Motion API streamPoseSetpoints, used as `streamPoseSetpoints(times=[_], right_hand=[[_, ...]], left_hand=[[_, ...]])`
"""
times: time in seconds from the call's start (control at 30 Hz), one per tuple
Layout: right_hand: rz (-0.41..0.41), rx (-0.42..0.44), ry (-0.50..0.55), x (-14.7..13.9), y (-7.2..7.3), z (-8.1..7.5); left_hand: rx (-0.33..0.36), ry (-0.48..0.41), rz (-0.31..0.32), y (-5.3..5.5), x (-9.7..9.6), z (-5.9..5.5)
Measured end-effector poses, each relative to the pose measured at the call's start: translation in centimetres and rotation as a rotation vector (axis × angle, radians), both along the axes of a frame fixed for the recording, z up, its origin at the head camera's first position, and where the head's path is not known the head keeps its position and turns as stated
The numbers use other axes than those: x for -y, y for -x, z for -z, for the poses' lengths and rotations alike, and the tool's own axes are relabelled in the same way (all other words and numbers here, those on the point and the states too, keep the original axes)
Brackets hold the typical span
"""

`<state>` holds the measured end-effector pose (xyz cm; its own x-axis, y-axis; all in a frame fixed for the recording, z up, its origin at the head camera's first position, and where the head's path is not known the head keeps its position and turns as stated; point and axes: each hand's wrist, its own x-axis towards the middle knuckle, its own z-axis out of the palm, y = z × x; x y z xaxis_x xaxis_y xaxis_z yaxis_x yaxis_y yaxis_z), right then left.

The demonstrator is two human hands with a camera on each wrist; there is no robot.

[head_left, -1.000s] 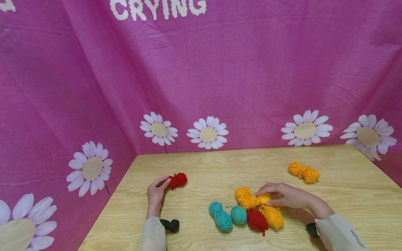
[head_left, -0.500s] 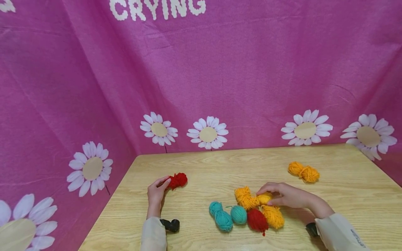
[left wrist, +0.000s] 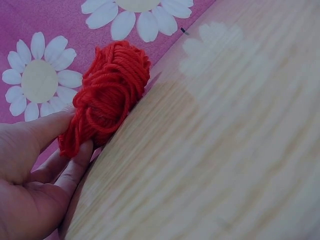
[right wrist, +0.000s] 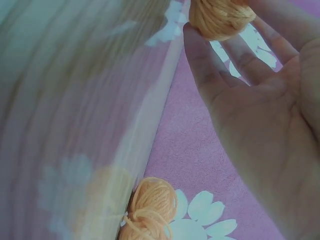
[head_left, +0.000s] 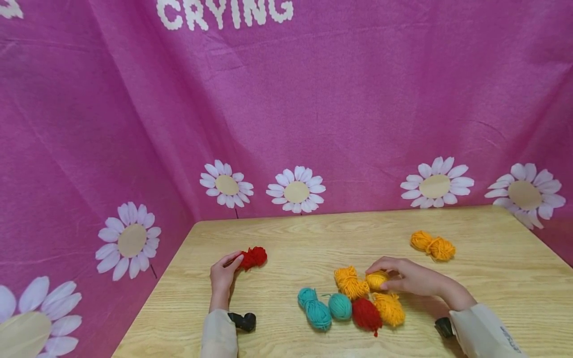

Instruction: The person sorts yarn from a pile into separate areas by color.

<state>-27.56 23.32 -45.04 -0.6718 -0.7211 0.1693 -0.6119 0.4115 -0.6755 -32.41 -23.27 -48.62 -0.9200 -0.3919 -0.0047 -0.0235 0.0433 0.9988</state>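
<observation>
While my left hand (head_left: 222,274) pinches one end of a red yarn bundle (head_left: 255,257) on the left of the table (head_left: 304,236), my right hand (head_left: 415,278) holds a small yellow ball (head_left: 376,280) between thumb and fingers, just beside two orange bundles (head_left: 350,282). A red ball (head_left: 366,314) lies nearer me, another orange bundle (head_left: 432,246) farther back.

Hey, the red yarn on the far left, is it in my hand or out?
In your left hand: the left wrist view shows it pinching one end of the red yarn.
</observation>
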Motion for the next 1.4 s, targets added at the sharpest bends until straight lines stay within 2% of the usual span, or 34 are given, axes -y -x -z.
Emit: streamPoseSetpoints(times=[0.37,0.63,0.97,1.13,1.4], right_hand=[[0.020,-0.023,0.034,-0.2,0.3,0.2],[0.038,0.028,0.064,-0.6,0.4,0.0],[0.126,0.122,0.039,-1.1,0.8,0.3],[0.161,0.108,0.028,-1.5,0.9,0.2],[0.164,0.086,0.039,-2.0,1.2,0.3]], left_hand=[[0.031,0.026,-0.006,-0.1,0.0,-0.2],[0.026,0.099,-0.023,0.0,0.0,-0.2],[0.034,0.145,-0.036,-0.1,0.0,-0.2],[0.037,0.148,-0.036,0.0,0.0,-0.1],[0.013,0.134,-0.023,-0.1,0.0,-0.1]])
